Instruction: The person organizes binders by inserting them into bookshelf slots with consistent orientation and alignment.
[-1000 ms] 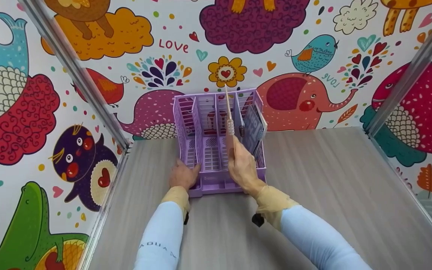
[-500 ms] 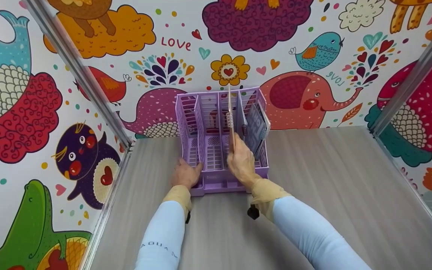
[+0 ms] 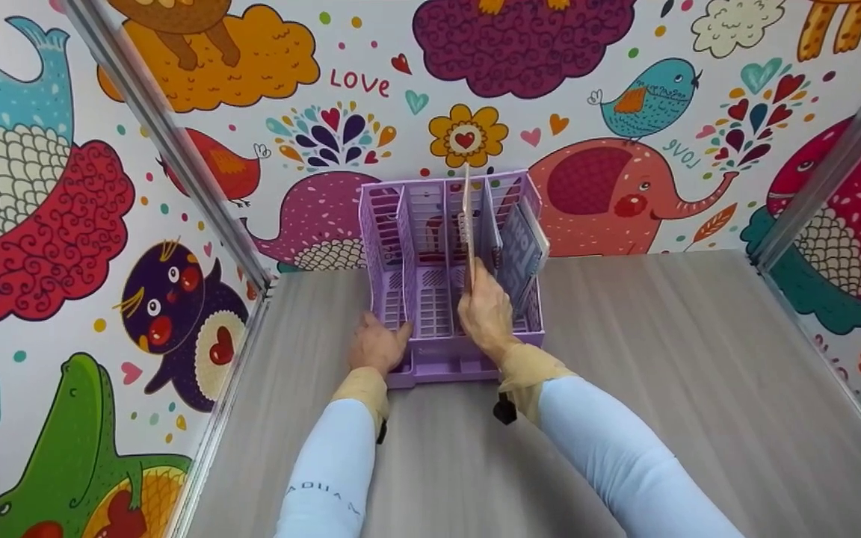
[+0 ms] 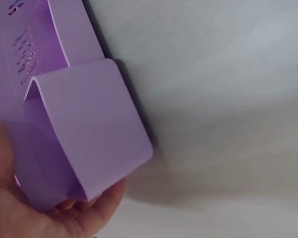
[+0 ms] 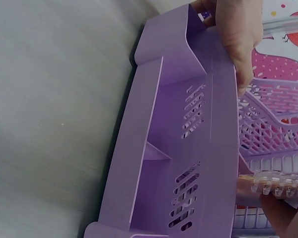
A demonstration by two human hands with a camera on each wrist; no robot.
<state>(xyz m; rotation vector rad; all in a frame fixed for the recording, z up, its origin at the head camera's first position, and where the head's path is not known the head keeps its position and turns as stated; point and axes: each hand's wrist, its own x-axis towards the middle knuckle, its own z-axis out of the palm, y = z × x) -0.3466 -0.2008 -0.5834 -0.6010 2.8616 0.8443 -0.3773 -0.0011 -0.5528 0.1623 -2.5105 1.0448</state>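
Observation:
A purple desk file organizer (image 3: pixel 449 359) with several upright compartments stands against the back wall. My left hand (image 3: pixel 378 345) grips its front left corner. In the left wrist view, the fingers (image 4: pixel 107 206) curl round the small front bin (image 4: pixel 92 129). My right hand (image 3: pixel 488 308) pinches a ring-bound notebook (image 3: pixel 468 224), seen edge-on and upright in a compartment right of the middle. Clear plastic rings (image 5: pixel 280 182) on its spine show in the right wrist view. How low the notebook sits is hidden by the hand and the organizer's front.
A grey-blue book (image 3: pixel 524 254) with pale lettering leans in the rightmost compartment. Beside it stands another thin notebook (image 3: pixel 494 235). The two left compartments show bare slatted floors (image 3: pixel 434 310). A wood-grain tabletop (image 3: pixel 647 359) and cartoon-printed walls (image 3: pixel 371 45) with metal rails surround them.
My right hand has shifted slightly back with the notebook, which now stands straighter. The left hand keeps its hold on the corner. The head view has drifted a little, moving the scene rightward.

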